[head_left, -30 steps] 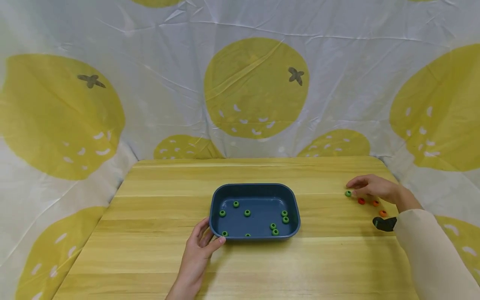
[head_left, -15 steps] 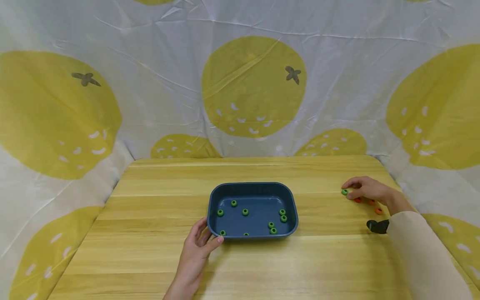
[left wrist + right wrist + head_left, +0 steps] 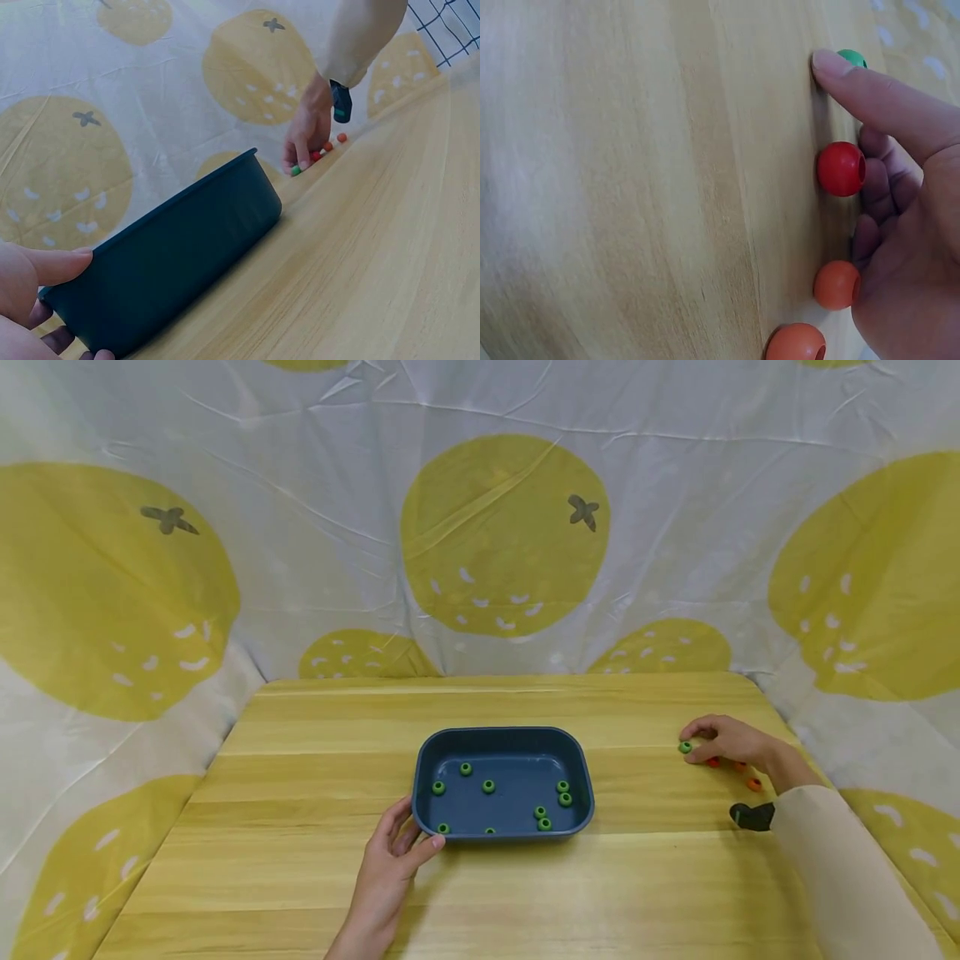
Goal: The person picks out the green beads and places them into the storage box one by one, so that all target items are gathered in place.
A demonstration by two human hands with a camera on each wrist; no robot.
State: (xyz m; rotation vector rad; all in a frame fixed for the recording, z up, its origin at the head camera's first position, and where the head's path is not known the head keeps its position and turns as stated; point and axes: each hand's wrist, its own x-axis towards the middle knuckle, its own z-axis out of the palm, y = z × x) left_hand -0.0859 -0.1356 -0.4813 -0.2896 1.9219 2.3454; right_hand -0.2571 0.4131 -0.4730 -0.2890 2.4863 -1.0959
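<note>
A dark blue rectangular tray (image 3: pixel 517 772) stands mid-table with several green beads (image 3: pixel 489 787) scattered over its floor. My left hand (image 3: pixel 386 868) grips its near left corner, thumb on the rim and fingers curled round the side, as the left wrist view also shows. Far to the right, my right hand (image 3: pixel 729 743) pinches a green bead (image 3: pixel 686 747) between thumb and fingers at the table surface. Close under that palm sits a red bead (image 3: pixel 841 169), with two orange beads (image 3: pixel 837 285) lined up behind it. In the right wrist view the thumb partly hides the green bead.
The wooden table (image 3: pixel 300 810) backs onto a pale cloth (image 3: pixel 322 552) printed with big yellow fruit, which also hangs at both sides. A dark device (image 3: pixel 752 817) is worn on the right wrist beside the cream sleeve (image 3: pixel 840 868). Wire mesh (image 3: pixel 450 26) shows in the left wrist view.
The head view has shifted slightly, moving everything a little left. My right fingers have closed in around the green bead. My left hand keeps its hold on the tray.
</note>
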